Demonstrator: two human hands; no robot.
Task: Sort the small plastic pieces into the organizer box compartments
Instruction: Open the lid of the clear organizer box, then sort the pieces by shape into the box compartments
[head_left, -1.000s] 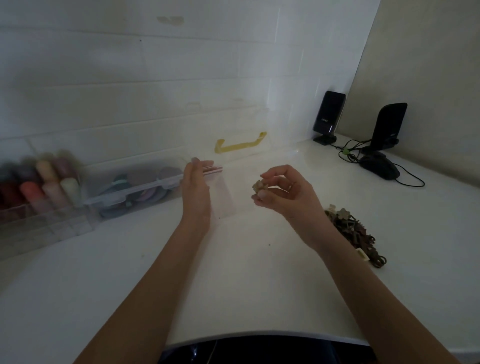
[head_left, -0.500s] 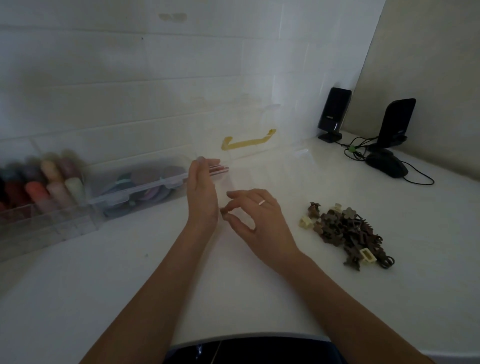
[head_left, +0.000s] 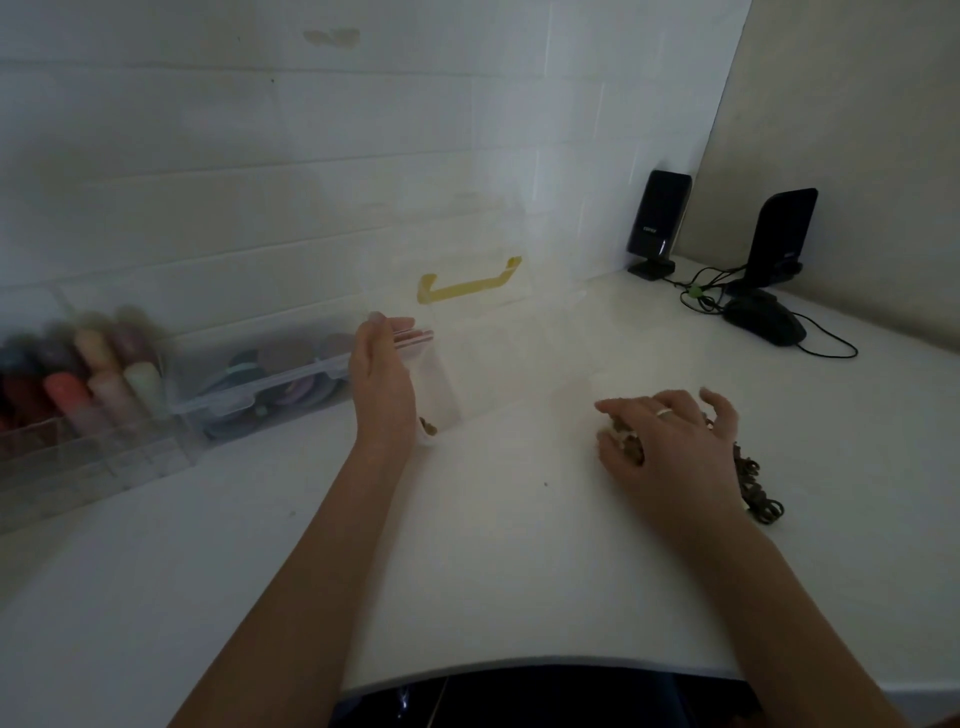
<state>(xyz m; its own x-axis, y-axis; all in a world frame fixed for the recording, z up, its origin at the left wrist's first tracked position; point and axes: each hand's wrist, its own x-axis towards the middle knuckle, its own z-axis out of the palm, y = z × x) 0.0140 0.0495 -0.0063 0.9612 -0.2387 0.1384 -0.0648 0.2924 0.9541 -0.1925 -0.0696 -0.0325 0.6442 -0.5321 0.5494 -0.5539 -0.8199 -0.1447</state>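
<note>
We are holding a small clear bag (head_left: 439, 384) upright in our left hand (head_left: 382, 384), a few brown pieces sitting at its bottom. Our right hand (head_left: 667, 447) is curling its fingers over the pile of brown plastic pieces (head_left: 753, 483) on the white worktop (head_left: 519, 545). The clear organizer box (head_left: 270, 384) is standing behind the left hand, against the wall.

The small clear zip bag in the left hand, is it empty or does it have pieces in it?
Not empty: the small clear zip bag shows a few brown pieces at its bottom; the rest looks clear.
</note>
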